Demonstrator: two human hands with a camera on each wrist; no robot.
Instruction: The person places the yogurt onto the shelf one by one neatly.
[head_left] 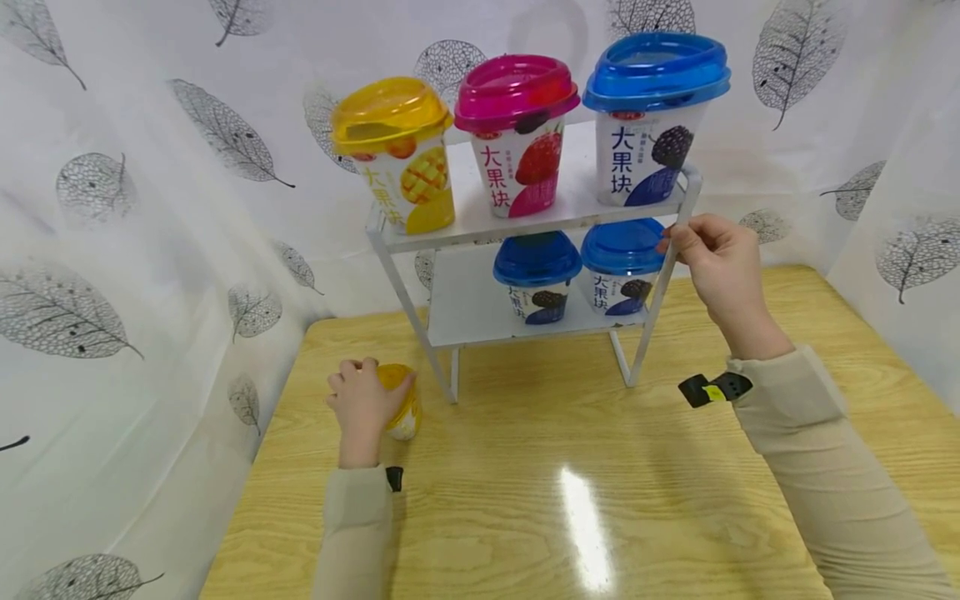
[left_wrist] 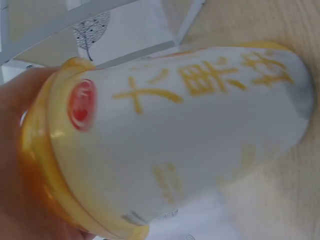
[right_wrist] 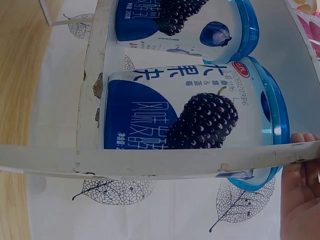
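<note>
My left hand (head_left: 365,408) grips a yellow-lidded yogurt cup (head_left: 406,414) by its lid, left of the rack and low over the wooden table. Seen from the left wrist, the white cup wall (left_wrist: 165,135) with yellow lettering fills the picture. At the rack's right side, my right hand (head_left: 723,267) pinches the pale metal post (head_left: 660,279) just below the upper shelf. Right behind that post stands a blue-lidded blackberry yogurt cup (right_wrist: 195,112) on the lower shelf, its lid close to the fingertips. A second blue-lidded cup (head_left: 534,279) is beside it.
On the upper shelf of the white two-tier rack (head_left: 517,223) stand a yellow-lidded cup (head_left: 401,162), a pink-lidded cup (head_left: 517,137) and a large blue-lidded cup (head_left: 652,121). Leaf-patterned white sheeting (head_left: 187,250) surrounds the wooden table (head_left: 510,500).
</note>
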